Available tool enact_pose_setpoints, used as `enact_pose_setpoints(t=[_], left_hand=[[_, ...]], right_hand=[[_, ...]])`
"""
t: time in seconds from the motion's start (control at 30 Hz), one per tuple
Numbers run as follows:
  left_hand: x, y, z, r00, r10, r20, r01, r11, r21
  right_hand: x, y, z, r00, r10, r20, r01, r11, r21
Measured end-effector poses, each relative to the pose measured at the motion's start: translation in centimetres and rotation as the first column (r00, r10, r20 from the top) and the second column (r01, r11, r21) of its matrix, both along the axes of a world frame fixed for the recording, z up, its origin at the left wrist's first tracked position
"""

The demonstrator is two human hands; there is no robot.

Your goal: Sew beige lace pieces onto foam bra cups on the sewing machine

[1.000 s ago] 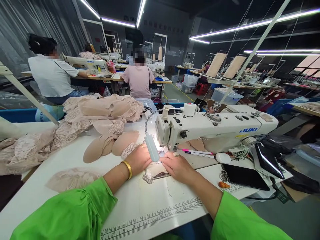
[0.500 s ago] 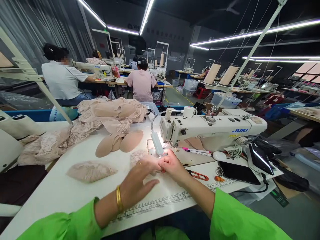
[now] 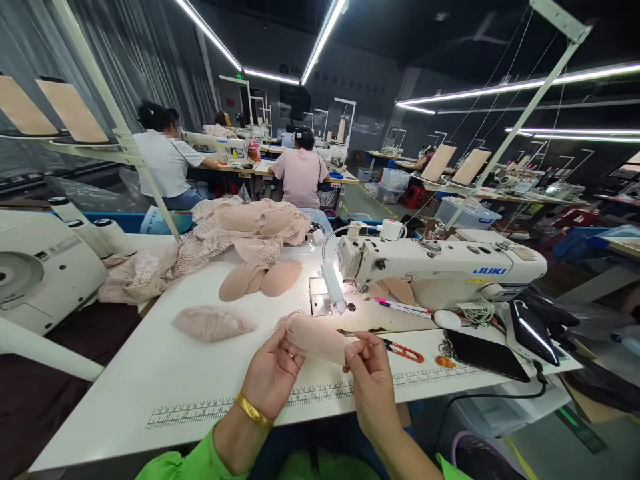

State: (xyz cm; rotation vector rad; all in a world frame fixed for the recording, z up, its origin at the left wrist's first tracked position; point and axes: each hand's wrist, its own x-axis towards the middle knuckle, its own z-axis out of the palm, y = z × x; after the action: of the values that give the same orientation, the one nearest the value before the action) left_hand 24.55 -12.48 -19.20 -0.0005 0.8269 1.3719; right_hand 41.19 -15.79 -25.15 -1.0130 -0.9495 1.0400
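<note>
A beige bra cup piece [image 3: 317, 337] is held up in front of the sewing machine [image 3: 420, 267], over the white table. At its left end my left hand [image 3: 275, 373] grips it, palm turned up, with a gold bangle on the wrist. My right hand [image 3: 369, 373] pinches the right end between thumb and fingers. Behind the piece are the lit needle plate and the small lamp [image 3: 331, 283]. A lace-covered cup [image 3: 213, 323] lies to the left, and plain beige cups [image 3: 281, 278] lie overlapped farther back.
Orange-handled thread snips [image 3: 406, 351], pens [image 3: 403, 305] and a black phone [image 3: 487, 355] lie on the right. A heap of lace pieces [image 3: 250, 220] sits at the back left. A printed ruler [image 3: 195, 412] runs along the front edge. Co-workers sit at machines beyond.
Both hands have drawn back from the needle area toward me, bringing the cup piece with them. My left palm has turned up, and the piece now shows between the hands. The view has shifted left.
</note>
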Motion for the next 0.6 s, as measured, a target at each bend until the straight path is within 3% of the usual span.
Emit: enact_pose_setpoints(t=[0.13, 0.23, 0.37, 0.47, 0.6], left_hand=[[0.9, -1.1, 0.2, 0.995, -0.008, 0.102, 0.007, 1.000, 0.012], [1.0, -1.6, -0.2, 0.995, -0.097, -0.018, 0.099, 0.990, 0.103], [1.0, -1.9, -0.4, 0.971, -0.199, -0.129, 0.220, 0.958, 0.183], [1.2, -2.0, -0.4, 0.961, -0.237, -0.146, 0.263, 0.944, 0.198], [1.5, -1.7, -0.3, 0.970, -0.188, -0.151, 0.216, 0.957, 0.195]], right_hand=[[0.1, -1.3, -0.9, 0.998, 0.036, 0.045, -0.036, 0.999, -0.006], [0.5, -2.0, -0.7, 0.974, 0.183, 0.130, -0.186, 0.983, 0.008], [1.0, -1.0, 0.9, 0.921, 0.357, 0.159, -0.360, 0.933, -0.009], [0.9, 0.2, 1.8, 0.935, 0.354, 0.035, -0.350, 0.933, -0.087], [0.4, 0.6, 1.9, 0.955, 0.278, -0.104, -0.291, 0.948, -0.133]])
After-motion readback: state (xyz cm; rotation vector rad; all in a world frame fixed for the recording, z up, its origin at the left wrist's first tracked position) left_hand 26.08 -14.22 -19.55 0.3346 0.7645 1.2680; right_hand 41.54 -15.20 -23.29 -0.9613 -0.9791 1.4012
